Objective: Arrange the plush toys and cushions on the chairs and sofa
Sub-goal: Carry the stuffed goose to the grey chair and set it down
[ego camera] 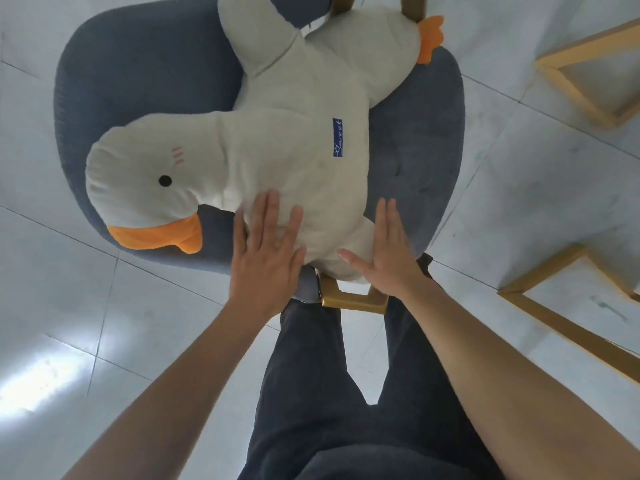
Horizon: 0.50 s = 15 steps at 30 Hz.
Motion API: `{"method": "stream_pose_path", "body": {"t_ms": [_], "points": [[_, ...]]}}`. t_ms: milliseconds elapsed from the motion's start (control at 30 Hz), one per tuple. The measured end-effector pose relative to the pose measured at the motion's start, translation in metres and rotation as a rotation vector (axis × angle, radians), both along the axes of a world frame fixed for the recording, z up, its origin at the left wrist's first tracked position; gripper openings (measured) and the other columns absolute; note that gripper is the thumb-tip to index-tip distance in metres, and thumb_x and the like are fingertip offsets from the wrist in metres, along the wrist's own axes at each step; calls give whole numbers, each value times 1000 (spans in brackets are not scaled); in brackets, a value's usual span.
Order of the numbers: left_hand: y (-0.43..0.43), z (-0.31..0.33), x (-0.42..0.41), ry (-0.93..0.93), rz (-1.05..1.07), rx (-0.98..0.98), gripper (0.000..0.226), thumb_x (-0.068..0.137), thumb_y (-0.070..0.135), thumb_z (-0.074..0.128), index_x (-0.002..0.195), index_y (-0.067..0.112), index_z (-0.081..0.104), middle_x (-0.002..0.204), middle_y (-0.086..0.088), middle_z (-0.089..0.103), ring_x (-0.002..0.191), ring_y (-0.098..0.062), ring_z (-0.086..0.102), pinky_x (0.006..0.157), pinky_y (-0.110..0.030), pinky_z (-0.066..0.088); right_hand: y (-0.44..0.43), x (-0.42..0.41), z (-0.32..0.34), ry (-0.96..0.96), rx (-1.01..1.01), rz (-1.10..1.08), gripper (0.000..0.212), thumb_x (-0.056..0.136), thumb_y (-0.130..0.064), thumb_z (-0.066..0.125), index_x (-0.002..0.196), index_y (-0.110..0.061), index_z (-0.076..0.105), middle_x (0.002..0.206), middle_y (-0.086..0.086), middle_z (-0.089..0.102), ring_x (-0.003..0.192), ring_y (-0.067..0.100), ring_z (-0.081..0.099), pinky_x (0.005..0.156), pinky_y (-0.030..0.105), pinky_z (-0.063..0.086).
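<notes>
A big white plush duck (284,140) with an orange beak and a blue label lies across the seat of a grey upholstered chair (419,161). Its head points to the left and an orange foot sticks out at the top right. My left hand (268,252) rests flat on the duck's belly near the neck, fingers spread. My right hand (389,245) lies flat against the duck's near edge and wing, fingers straight. Neither hand grips anything.
The chair's gold metal legs (353,299) show at the near edge, right in front of my dark trousers (332,393). Two wooden frames (575,77) stand on the white tiled floor (104,323) at the right.
</notes>
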<state>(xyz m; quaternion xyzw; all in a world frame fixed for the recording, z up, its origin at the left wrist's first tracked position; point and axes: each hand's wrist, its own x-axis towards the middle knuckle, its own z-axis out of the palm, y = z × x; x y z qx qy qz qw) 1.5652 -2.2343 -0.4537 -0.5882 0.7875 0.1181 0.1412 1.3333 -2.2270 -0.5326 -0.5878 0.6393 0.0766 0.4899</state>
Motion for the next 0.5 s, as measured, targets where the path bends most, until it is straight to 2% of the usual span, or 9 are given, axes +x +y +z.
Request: {"method": "stream_pose_path", "body": {"t_ms": [100,167,267,367,433,500], "points": [[18,-5,16,-39,62,20,60,108,41,44,162,20,29,169,-23,16,156,-40,18,116,-63,28,-6,33,-5,-97,-118,71,121,82,-91,30,161,-13,-18,170,24,-14,159,41,3,126,51,15],[18,-8,19,-14,46,0,59,108,43,43,161,20,31,168,-23,19,155,-41,21,113,-61,34,-3,32,-14,-70,-84,125,117,83,-90,25,162,-15,-18,171,24,-11,158,43,7,126,52,18],[16,-10,21,15,12,-8,59,107,43,47,159,18,36,167,-24,23,154,-42,26,108,-58,41,13,-11,-25,90,143,355,108,83,-87,24,160,-28,-25,173,15,-10,160,39,0,127,54,12],[13,-9,18,-33,2,1,58,107,40,47,160,18,34,167,-24,22,154,-42,25,108,-59,41,22,-65,-28,259,204,477,111,74,-90,14,163,-27,-11,173,16,0,160,39,3,126,55,15],[9,-5,13,-48,-1,0,56,105,33,47,158,17,37,166,-25,25,152,-43,29,109,-61,39,9,-83,-21,321,180,472,110,81,-86,19,165,-18,-2,173,17,0,160,38,3,126,54,15],[4,2,7,-33,33,-31,55,94,19,56,148,11,50,160,-28,35,147,-45,36,107,-60,38,-21,-76,-14,276,72,473,93,98,-69,32,165,-14,-1,173,17,-4,160,37,1,127,50,13]]}}
